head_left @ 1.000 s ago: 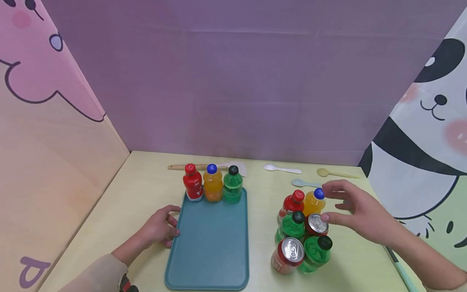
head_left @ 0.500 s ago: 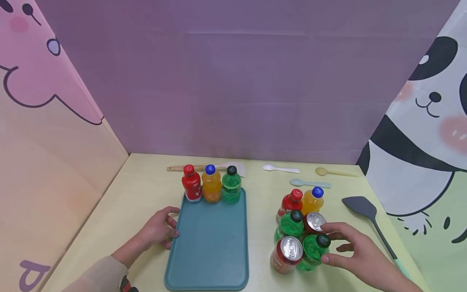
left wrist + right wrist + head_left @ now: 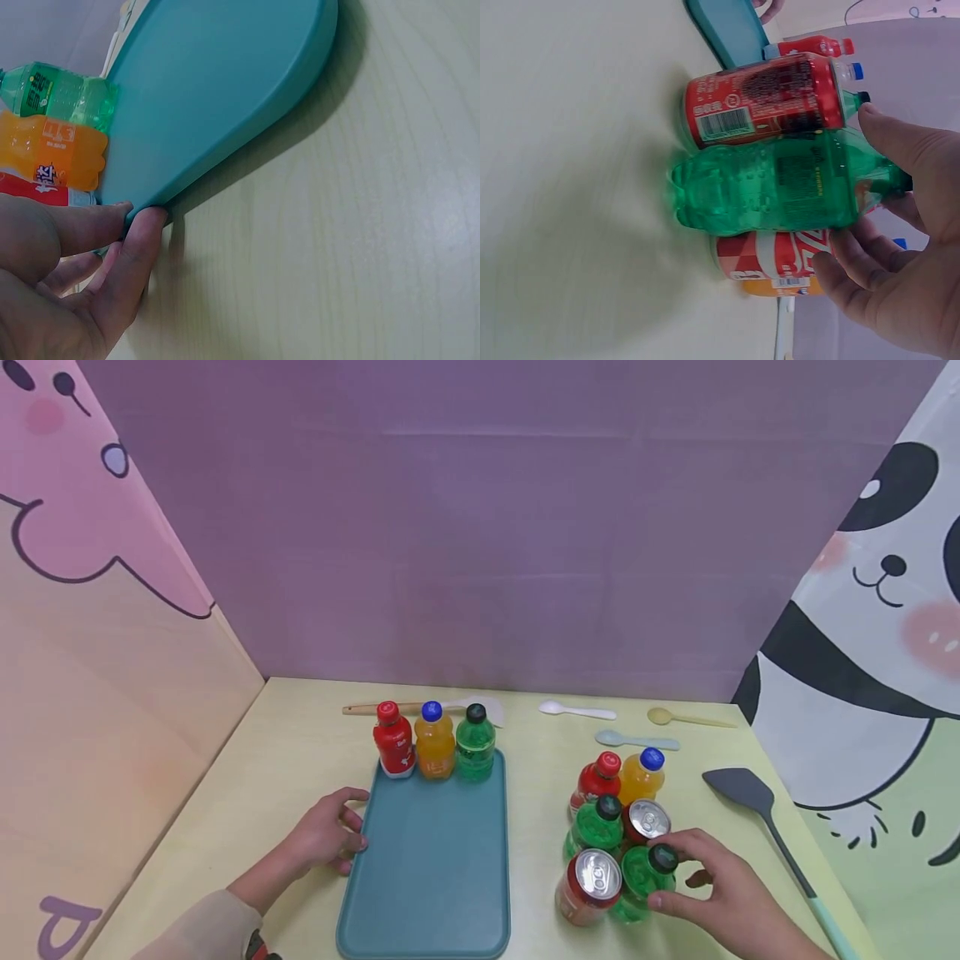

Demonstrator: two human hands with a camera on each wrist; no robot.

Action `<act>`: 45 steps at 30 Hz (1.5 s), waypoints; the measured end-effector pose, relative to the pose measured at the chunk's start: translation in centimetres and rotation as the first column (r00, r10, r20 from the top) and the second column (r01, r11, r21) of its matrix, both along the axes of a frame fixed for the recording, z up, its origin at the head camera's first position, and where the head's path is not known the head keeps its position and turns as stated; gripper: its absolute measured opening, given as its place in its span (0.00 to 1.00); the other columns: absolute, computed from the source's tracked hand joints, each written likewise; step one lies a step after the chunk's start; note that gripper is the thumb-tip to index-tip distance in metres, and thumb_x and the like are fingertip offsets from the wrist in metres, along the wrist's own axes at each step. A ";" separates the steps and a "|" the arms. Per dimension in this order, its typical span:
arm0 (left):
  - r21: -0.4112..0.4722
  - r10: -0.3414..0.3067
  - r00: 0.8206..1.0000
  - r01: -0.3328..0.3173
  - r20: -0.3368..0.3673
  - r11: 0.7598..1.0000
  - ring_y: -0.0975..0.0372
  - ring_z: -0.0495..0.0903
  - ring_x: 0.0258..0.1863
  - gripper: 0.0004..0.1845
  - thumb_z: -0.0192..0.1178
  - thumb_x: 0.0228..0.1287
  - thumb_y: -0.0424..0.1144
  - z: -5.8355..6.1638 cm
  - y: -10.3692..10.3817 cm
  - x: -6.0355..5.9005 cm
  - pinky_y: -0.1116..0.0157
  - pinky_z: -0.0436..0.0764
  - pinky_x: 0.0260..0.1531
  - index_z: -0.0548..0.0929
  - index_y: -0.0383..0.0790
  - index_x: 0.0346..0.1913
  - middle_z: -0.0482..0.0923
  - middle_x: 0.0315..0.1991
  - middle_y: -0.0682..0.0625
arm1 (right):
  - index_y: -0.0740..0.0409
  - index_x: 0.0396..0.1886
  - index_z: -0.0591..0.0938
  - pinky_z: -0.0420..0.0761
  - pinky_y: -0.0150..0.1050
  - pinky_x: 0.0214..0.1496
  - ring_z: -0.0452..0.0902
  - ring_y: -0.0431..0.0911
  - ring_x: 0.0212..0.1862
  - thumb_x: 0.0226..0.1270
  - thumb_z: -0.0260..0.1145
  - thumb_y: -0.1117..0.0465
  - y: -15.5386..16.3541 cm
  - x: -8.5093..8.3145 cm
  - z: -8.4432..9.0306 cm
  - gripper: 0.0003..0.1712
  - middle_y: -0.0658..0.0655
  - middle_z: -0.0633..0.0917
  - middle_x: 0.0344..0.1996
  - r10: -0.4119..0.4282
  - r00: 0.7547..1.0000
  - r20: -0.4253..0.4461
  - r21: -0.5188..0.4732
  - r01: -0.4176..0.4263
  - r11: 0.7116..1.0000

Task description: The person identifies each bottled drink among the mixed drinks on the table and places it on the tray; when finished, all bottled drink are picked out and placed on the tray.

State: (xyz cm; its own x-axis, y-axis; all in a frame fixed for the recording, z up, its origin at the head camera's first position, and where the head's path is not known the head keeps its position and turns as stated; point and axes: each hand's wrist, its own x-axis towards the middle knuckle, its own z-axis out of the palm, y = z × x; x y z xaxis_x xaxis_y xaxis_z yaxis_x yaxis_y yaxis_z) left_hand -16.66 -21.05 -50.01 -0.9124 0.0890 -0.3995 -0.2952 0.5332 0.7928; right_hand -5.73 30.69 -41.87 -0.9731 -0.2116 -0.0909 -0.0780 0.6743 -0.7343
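Observation:
A teal tray (image 3: 427, 893) lies on the pale table, with a red bottle (image 3: 393, 743), an orange bottle (image 3: 435, 747) and a green bottle (image 3: 474, 747) standing along its far end. My left hand (image 3: 348, 831) holds the tray's left rim, thumb and finger tips on the edge (image 3: 139, 217). To the right stands a cluster of drinks. My right hand (image 3: 667, 877) grips the near green bottle (image 3: 637, 881) there, thumb on one side and fingers on the other (image 3: 847, 187). A red can (image 3: 592, 885) touches that bottle (image 3: 772, 187).
The cluster also holds a second can (image 3: 648, 820), a green bottle (image 3: 596, 827), a red bottle (image 3: 596, 781) and an orange bottle (image 3: 641, 777). Behind lie three plastic spoons (image 3: 573, 710). A grey spatula (image 3: 738, 789) lies at the right, near the panda wall.
My right hand has come from beside the orange bottle toward me and closed round the near green bottle. The left hand stays on the tray's rim.

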 end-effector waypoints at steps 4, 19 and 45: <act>-0.002 -0.004 1.000 0.004 -0.001 1.000 0.53 0.81 0.28 0.39 0.68 0.59 0.21 0.1 0.0 0.0 0.57 0.89 0.24 0.65 0.35 0.73 0.74 0.43 0.39 | 0.48 0.60 0.79 0.84 0.34 0.42 0.76 0.38 0.49 0.53 0.82 0.47 -0.2 0.1 -0.4 0.35 0.52 0.81 0.55 -0.020 1.000 0.001 0.022 0.020 1.000; 0.000 0.005 1.000 -0.005 0.004 1.000 0.53 0.81 0.29 0.39 0.68 0.59 0.21 0.3 -0.1 0.3 0.57 0.89 0.24 0.64 0.35 0.73 0.74 0.44 0.39 | 0.50 0.60 0.77 0.90 0.48 0.49 0.82 0.56 0.57 0.53 0.82 0.47 -0.4 0.3 -1.1 0.37 0.60 0.81 0.61 -0.082 0.989 0.126 -0.066 0.090 0.994; -0.002 -0.005 1.000 0.005 0.006 1.000 0.53 0.81 0.29 0.38 0.67 0.60 0.21 0.4 0.0 0.1 0.57 0.88 0.24 0.65 0.35 0.73 0.74 0.44 0.39 | 0.50 0.57 0.80 0.90 0.35 0.35 0.85 0.41 0.40 0.54 0.82 0.60 0.5 1.8 8.7 0.30 0.49 0.82 0.52 -0.133 0.960 -0.247 -0.018 0.133 0.991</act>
